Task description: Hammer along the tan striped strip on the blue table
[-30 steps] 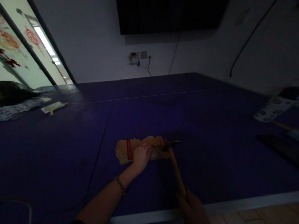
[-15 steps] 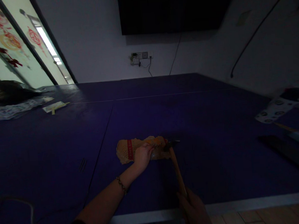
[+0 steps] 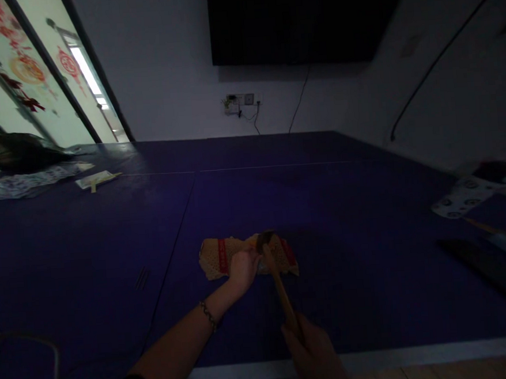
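My right hand is wrapped round the wooden handle of a hammer. Its dark head is just beside the fingertips of my left hand, over a tan, dotted piece of material with red bands. My left hand rests on this piece with its fingers pinched together; what they hold, if anything, is too dark and small to make out. An orange patch shows by those fingertips. The tan piece lies on the purple tabletop.
Thin dark sticks lie left of my forearm, near a seam. A pale cable loops at the front left. On the right are a dark flat object and a patterned cloth. A black bag sits at the far left.
The hammer head has moved left across the tan piece, from its right end to beside my left fingertips. My right hand has shifted left with it. My left hand stays on the piece.
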`<move>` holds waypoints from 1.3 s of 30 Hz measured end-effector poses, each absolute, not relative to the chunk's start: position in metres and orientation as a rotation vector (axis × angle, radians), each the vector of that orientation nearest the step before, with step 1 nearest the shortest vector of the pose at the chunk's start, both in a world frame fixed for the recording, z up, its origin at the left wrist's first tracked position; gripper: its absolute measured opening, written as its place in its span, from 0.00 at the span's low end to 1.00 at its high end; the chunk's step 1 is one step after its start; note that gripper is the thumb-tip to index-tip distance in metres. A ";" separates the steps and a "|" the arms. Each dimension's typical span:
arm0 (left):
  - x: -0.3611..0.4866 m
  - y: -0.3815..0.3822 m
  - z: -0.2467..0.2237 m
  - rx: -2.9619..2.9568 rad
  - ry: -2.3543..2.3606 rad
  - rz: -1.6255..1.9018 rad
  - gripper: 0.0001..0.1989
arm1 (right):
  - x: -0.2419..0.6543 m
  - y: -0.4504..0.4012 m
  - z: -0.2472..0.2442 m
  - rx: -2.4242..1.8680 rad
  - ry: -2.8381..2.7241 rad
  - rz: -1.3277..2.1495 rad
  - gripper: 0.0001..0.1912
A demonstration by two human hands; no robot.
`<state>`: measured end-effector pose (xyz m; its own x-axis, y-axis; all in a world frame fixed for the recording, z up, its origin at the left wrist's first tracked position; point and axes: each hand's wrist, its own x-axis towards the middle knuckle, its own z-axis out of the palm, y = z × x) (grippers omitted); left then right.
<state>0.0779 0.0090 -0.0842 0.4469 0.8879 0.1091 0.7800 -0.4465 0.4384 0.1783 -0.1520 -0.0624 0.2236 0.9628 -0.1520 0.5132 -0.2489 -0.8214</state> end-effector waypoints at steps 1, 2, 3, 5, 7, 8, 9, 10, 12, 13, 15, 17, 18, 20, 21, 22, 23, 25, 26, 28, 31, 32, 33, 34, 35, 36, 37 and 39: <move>0.078 0.009 -0.084 2.377 1.419 0.470 0.12 | 0.176 -0.151 -0.063 -1.863 -1.361 0.897 0.13; 0.078 0.009 -0.085 2.377 1.409 0.479 0.12 | 0.174 -0.152 -0.063 -1.860 -1.345 0.877 0.13; 0.078 0.010 -0.085 2.376 1.397 0.492 0.12 | 0.173 -0.152 -0.064 -1.860 -1.318 0.852 0.14; 0.078 0.010 -0.084 2.370 1.381 0.508 0.11 | 0.171 -0.154 -0.064 -1.875 -1.264 0.827 0.15; 0.079 0.009 -0.083 2.353 1.386 0.503 0.12 | 0.171 -0.154 -0.064 -1.893 -1.257 0.825 0.16; 0.079 0.009 -0.083 2.343 1.398 0.495 0.12 | 0.172 -0.154 -0.064 -1.896 -1.283 0.838 0.16; 0.079 0.008 -0.082 2.334 1.412 0.483 0.12 | 0.174 -0.154 -0.064 -1.900 -1.314 0.854 0.15; 0.080 0.008 -0.082 2.327 1.426 0.471 0.12 | 0.175 -0.153 -0.064 -1.908 -1.340 0.863 0.14; 0.080 0.008 -0.082 2.327 1.435 0.461 0.12 | 0.177 -0.154 -0.066 -1.919 -1.357 0.847 0.13; 0.080 0.009 -0.082 2.334 1.428 0.463 0.12 | 0.178 -0.154 -0.067 -1.918 -1.345 0.823 0.14; 0.080 0.010 -0.083 2.348 1.406 0.472 0.12 | 0.178 -0.155 -0.069 -1.917 -1.289 0.773 0.15; 0.079 0.010 -0.083 2.346 1.406 0.470 0.11 | 0.177 -0.156 -0.070 -1.918 -1.250 0.780 0.15; 0.079 0.010 -0.083 2.340 1.413 0.465 0.12 | 0.177 -0.156 -0.070 -1.917 -1.254 0.806 0.15; 0.079 0.009 -0.083 2.330 1.428 0.456 0.12 | 0.178 -0.155 -0.070 -1.906 -1.300 0.866 0.13; 0.079 0.009 -0.083 2.326 1.430 0.456 0.12 | 0.179 -0.155 -0.071 -1.898 -1.320 0.878 0.13; 0.079 0.009 -0.082 2.323 1.427 0.462 0.13 | 0.179 -0.155 -0.072 -1.896 -1.322 0.870 0.13; 0.079 0.008 -0.082 2.323 1.418 0.472 0.13 | 0.179 -0.155 -0.073 -1.896 -1.308 0.847 0.13; 0.079 0.008 -0.082 2.324 1.393 0.498 0.12 | 0.178 -0.156 -0.079 -1.897 -1.260 0.784 0.14; 0.079 0.009 -0.082 2.326 1.385 0.507 0.12 | 0.178 -0.157 -0.082 -1.896 -1.247 0.764 0.14; 0.079 0.009 -0.082 2.323 1.390 0.515 0.12 | 0.176 -0.156 -0.090 -1.899 -1.248 0.754 0.16; 0.079 0.009 -0.082 2.309 1.405 0.526 0.11 | 0.176 -0.154 -0.098 -1.915 -1.264 0.762 0.17; 0.079 0.009 -0.082 2.305 1.404 0.535 0.11 | 0.176 -0.154 -0.099 -1.916 -1.271 0.759 0.17; 0.079 0.008 -0.082 2.303 1.400 0.543 0.11 | 0.176 -0.153 -0.099 -1.916 -1.279 0.750 0.17; 0.079 0.008 -0.082 2.302 1.397 0.550 0.12 | 0.176 -0.154 -0.098 -1.914 -1.285 0.740 0.16; 0.079 0.008 -0.082 2.303 1.396 0.550 0.12 | 0.176 -0.154 -0.096 -1.909 -1.293 0.733 0.16; 0.079 0.008 -0.082 2.305 1.399 0.546 0.12 | 0.175 -0.154 -0.094 -1.905 -1.299 0.732 0.15; 0.079 0.008 -0.082 2.308 1.405 0.538 0.12 | 0.175 -0.155 -0.092 -1.905 -1.304 0.733 0.15; 0.079 0.008 -0.081 2.315 1.422 0.517 0.12 | 0.175 -0.155 -0.089 -1.916 -1.311 0.731 0.15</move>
<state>0.0787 0.0079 -0.0813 0.4225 0.8993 0.1131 0.7621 -0.4200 0.4927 0.1751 -0.1546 -0.0893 0.3306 0.9415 -0.0662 0.5510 -0.2495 -0.7963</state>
